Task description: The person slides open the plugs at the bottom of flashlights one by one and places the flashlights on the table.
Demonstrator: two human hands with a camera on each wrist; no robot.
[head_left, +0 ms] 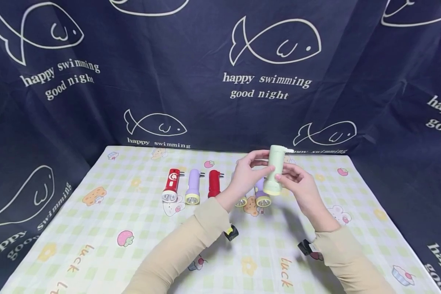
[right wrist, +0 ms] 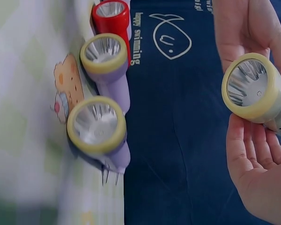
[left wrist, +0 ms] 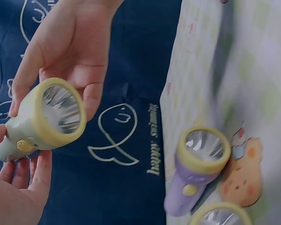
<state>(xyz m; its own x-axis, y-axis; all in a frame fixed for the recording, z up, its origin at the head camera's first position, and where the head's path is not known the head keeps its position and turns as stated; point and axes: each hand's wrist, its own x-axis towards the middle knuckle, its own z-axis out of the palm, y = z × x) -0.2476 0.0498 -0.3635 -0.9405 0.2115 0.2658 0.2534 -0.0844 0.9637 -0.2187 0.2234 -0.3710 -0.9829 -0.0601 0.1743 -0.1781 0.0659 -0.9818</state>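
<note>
A pale green flashlight (head_left: pixel 275 169) with a yellow rim is raised above the table, its plug prongs pointing right at the top. My left hand (head_left: pixel 248 173) grips its body from the left, thumb across the front. From the right, my right hand (head_left: pixel 299 183) holds it lower down, thumb near the lamp end. The left wrist view shows its reflector (left wrist: pixel 61 110) and a round yellow button (left wrist: pixel 24 145) on the side. Just behind and below stands a purple flashlight (head_left: pixel 262 200); another purple flashlight (head_left: pixel 240 201) is partly hidden by my left hand.
Further left in the same row are a red flashlight (head_left: pixel 214 183), a purple flashlight (head_left: pixel 192 185) and a red flashlight with a white head (head_left: pixel 170 185). The checked tablecloth (head_left: pixel 106 220) covers the table; a dark blue fish-print curtain (head_left: pixel 206 81) hangs behind.
</note>
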